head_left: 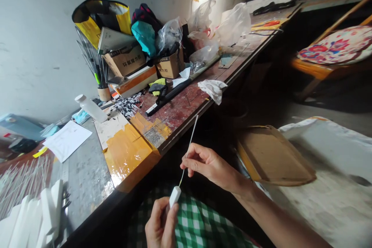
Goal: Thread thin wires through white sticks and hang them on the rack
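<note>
Low in the head view, my left hand (162, 223) is closed around a white block-shaped piece (174, 195), its upper end showing. My right hand (203, 162) pinches a thin pale rod (192, 135) between thumb and fingers, above and to the right of the left hand. The rod slants up to the right, and its yellowish lower tip meets the top of the white piece; whether it goes inside I cannot tell. Green-and-white checked cloth (200, 221) lies beneath both hands.
White pieces (31, 217) and many thin rods (26, 178) lie at the workbench's left. A clear bottle (91, 108), a taped board (128, 155), a long black tube (168, 97) and a crumpled white cloth (212, 88) sit along it. On the right are a cardboard tray (276, 155) and a cushioned chair (337, 44).
</note>
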Demonstrator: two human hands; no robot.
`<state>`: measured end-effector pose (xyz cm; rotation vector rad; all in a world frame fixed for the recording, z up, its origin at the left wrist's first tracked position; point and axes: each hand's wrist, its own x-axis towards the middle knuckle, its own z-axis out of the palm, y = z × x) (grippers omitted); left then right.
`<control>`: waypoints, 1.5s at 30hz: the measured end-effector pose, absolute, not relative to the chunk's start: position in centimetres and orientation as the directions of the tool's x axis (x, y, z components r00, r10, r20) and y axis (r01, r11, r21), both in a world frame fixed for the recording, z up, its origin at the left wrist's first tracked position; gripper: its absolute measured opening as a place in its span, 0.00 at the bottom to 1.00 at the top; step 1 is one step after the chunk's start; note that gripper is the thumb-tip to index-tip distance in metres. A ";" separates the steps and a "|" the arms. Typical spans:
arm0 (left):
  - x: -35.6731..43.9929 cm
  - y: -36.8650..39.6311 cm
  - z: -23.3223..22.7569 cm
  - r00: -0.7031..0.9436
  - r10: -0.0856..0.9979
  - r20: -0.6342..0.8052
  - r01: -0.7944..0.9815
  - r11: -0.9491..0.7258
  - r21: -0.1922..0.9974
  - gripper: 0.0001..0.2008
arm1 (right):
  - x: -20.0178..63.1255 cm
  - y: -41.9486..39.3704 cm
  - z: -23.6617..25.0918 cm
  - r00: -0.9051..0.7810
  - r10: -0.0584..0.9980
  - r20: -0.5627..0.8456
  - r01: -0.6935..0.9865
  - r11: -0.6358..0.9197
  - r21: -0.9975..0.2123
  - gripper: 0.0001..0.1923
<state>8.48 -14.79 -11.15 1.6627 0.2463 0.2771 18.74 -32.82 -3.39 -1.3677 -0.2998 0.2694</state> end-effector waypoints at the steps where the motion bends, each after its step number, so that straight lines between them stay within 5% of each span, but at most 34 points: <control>1: 8.5 -14.9 -11.2 0.948 0.317 0.039 -0.005 -0.108 0.994 0.12 | 18.7 -32.7 -3.5 0.931 0.363 0.050 -0.017 0.181 -0.983 0.14; 18: 8.6 -15.2 -11.2 0.951 0.296 -0.085 0.105 -0.052 0.993 0.19 | 17.1 -30.7 -6.2 0.919 0.395 0.000 -0.108 0.251 -0.962 0.11; 21: 8.3 -15.2 -10.9 0.937 0.335 -0.102 0.133 -0.070 0.989 0.22 | 17.1 -30.7 -5.6 0.942 0.336 -0.003 -0.085 0.230 -0.969 0.10; 27: 7.8 -15.0 -11.0 0.895 0.439 0.081 -0.014 -0.153 0.988 0.11 | 17.1 -30.7 -5.1 0.978 0.209 0.011 -0.020 0.145 -0.989 0.11; 40: 8.1 -15.6 -11.2 0.876 0.476 0.075 -0.048 -0.069 0.996 0.10 | 16.2 -29.7 -6.8 0.952 0.307 -0.021 -0.062 0.124 -0.990 0.13; 45: 8.2 -14.9 -11.7 0.867 0.496 -0.035 0.023 0.030 0.999 0.16 | 17.3 -29.6 -6.2 0.920 0.379 0.096 0.060 0.104 -0.993 0.11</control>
